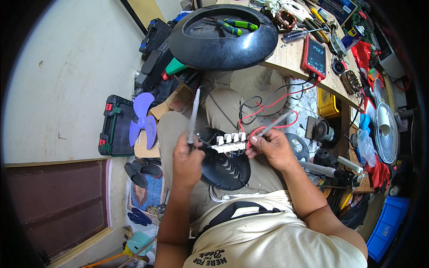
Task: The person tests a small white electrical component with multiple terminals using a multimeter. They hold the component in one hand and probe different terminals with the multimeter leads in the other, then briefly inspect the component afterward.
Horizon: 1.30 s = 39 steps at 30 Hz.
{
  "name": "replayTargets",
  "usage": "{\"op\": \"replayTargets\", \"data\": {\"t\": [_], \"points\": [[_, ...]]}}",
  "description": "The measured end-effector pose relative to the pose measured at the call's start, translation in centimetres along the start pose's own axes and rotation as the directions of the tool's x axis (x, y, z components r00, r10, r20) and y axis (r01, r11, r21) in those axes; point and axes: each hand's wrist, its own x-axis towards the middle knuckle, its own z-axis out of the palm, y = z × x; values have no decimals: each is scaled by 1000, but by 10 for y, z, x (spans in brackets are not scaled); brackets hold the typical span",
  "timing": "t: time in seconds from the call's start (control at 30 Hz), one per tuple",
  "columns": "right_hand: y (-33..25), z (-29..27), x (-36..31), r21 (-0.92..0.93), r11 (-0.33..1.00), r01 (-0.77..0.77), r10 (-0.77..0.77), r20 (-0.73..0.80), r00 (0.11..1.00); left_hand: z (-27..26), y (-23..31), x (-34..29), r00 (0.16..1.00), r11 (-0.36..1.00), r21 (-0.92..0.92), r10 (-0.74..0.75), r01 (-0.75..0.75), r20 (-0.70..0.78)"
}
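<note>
My left hand [185,161] is closed around a grey test probe [194,114], its handle pointing up. A row of white push-button switches [230,142] stands just right of that hand, over a black plastic fan base housing [227,172] between my thighs. Grey and red, a second test probe [275,124] with a red lead sits in my closed right hand [271,148], whose fingertips are at the right end of the switch row. Whether those fingers also grip the switches, I cannot tell. Both leads run to a red multimeter [314,58] with a lit screen.
Ahead is a round black base [223,49] with green-handled pliers [237,27] on it. Tools crowd the wooden table [286,56]. On the left are a purple fan blade [143,120] and a dark toolbox [117,127]. A blue crate [388,228] stands far right.
</note>
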Motion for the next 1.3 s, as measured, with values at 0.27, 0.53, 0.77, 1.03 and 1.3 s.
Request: {"op": "replayTargets", "data": {"t": [0.27,0.53,0.77,1.03,1.3], "points": [[-3,-2,6,-24,997,-78,79,17,997,-7,29,25,866,838,382,192,-390,462],[-2,-2,10,-54,991,-120,122,33,992,-3,24,34,750,715,385,295,-584,592],[-5,-1,4,-49,987,-153,155,34,987,8,11,28,711,553,450,496,-701,498],[3,2,3,-1,996,-91,91,-12,996,14,14,22,670,440,507,534,-741,515],[6,-1,1,0,998,-63,63,-46,997,-31,10,89,844,805,390,234,-446,483]]}}
